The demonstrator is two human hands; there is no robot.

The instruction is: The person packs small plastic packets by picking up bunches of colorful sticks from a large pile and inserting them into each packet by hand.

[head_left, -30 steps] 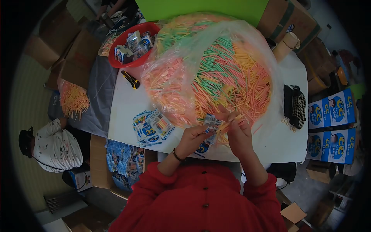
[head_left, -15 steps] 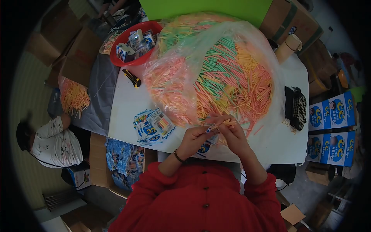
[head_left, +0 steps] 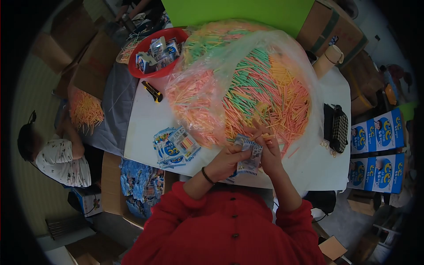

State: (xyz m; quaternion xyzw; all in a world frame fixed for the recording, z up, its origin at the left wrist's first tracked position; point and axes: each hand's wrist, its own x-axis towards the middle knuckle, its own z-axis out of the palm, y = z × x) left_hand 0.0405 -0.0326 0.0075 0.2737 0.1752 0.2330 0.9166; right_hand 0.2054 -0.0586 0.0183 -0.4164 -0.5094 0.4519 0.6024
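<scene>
My left hand pinches a small clear and blue printed packet over the table's front part. Close on its right, my right hand has its fingers bent around some short yellow-orange sticks at the packet's upper edge. Just beyond both hands, a large clear plastic bag lies open, full of pink, green and yellow sticks. Left of my hands, a stack of flat printed packets lies on the white table.
A red basin with packets, a yellow-black cutter, a checkered pouch and a beige flask are on the table. A box of blue packets stands lower left. Another person sits at left; blue-white boxes stand right.
The packet has come upright into fuller view between my hands. My right hand's fingers have spread a little from their bunched position. The person at left has shifted, with an arm now bent in front.
</scene>
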